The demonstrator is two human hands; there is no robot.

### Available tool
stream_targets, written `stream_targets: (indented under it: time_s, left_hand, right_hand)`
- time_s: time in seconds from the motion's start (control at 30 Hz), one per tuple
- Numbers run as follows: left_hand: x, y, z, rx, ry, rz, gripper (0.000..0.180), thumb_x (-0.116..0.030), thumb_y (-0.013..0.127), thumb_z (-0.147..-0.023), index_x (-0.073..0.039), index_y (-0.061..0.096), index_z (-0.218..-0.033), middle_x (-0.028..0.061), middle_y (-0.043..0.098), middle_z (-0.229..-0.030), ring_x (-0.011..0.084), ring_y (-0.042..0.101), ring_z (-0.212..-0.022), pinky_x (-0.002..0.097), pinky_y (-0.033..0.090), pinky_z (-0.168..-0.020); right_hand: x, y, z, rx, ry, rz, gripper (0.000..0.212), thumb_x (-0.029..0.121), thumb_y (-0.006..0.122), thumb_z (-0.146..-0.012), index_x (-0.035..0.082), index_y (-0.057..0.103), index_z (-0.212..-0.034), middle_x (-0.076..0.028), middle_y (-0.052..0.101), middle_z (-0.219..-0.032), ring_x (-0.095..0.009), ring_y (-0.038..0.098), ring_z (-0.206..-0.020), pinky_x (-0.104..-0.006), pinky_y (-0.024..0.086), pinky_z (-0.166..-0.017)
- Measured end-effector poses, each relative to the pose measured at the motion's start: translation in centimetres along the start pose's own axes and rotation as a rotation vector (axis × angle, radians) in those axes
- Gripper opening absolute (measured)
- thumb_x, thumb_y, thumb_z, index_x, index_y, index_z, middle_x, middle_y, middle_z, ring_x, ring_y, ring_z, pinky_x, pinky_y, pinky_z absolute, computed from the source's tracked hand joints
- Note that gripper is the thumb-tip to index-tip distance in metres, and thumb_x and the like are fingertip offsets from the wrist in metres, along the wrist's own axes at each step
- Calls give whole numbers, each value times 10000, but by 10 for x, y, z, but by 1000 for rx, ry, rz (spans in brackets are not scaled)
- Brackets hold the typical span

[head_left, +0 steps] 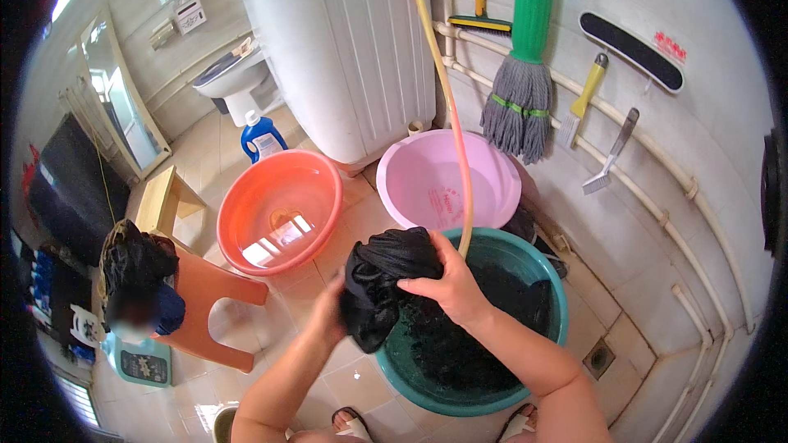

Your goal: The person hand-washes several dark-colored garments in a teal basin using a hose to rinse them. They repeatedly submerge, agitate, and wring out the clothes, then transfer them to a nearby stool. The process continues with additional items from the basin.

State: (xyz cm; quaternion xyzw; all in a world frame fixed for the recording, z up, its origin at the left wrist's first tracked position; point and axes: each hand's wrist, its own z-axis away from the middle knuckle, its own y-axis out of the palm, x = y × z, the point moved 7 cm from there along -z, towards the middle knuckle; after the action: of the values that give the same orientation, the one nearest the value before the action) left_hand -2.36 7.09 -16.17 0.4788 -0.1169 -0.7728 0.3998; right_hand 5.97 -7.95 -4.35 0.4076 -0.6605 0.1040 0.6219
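Observation:
A bunched-up black cloth is held between my two hands, over the left rim of a teal basin. My right hand grips its right side, with the thumb in front and the fingers behind. My left hand is at the cloth's left side, slightly blurred, its fingers mostly hidden behind the fabric. In the basin lies dark water with more black fabric. A yellowish hose hangs down to the basin's far rim. What kind of garment the cloth is, I cannot tell.
Beyond the basin stand a pink basin and an orange basin holding water. An orange stool at left bears dark clothes. A white washing machine stands behind. A mop and brushes hang on the right wall.

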Motion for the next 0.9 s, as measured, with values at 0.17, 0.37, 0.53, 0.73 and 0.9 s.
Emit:
stream_targets:
  time_s: [0.17, 0.37, 0.53, 0.73, 0.9]
  left_hand:
    - [70, 44, -5, 379, -181, -15, 561, -449, 518, -822, -147, 374, -1273, 123, 574, -1031, 267, 588, -912, 418, 516, -781]
    - [52, 81, 13, 500, -62, -42, 563, -512, 363, -867, -134, 363, -1284, 156, 471, -1234, 316, 541, -1023, 453, 462, -856]
    - [25, 27, -24, 564, -11, 467, 535, -345, 488, -842, -17, 393, -1254, 173, 437, -1273, 315, 449, -1147, 392, 356, -995]
    - [-40, 26, 16, -151, 543, 110, 364, -4, 524, -682, 27, 450, -1037, 162, 538, -1149, 303, 522, -1051, 380, 425, -907]
    - [-46, 59, 57, -83, 1065, -613, 677, 41, 597, -576, -22, 356, -1205, 149, 525, -1184, 198, 507, -1063, 300, 387, -886]
  right_hand:
    - [3, 42, 5, 189, 49, 241, 722, 67, 748, -659, -20, 315, -1229, -98, 464, -1139, -167, 467, -1055, -310, 375, -932]
    - [-32, 58, 36, 258, 21, 345, 827, 129, 826, -584, 8, 313, -1221, -90, 430, -1159, -171, 425, -1096, -314, 314, -963]
    - [-60, 11, 32, -145, 139, -83, 546, 105, 751, -682, 12, 443, -1123, -47, 537, -1021, -147, 511, -949, -290, 409, -866]
    - [-117, 7, 24, -146, 456, -732, 611, 484, 525, -825, 63, 410, -1251, -86, 474, -1236, -226, 462, -1125, -388, 361, -968]
    - [-135, 31, 8, 131, 523, -1017, 565, 540, 401, -860, 137, 436, -1253, -80, 468, -1253, -252, 456, -1137, -400, 329, -994]
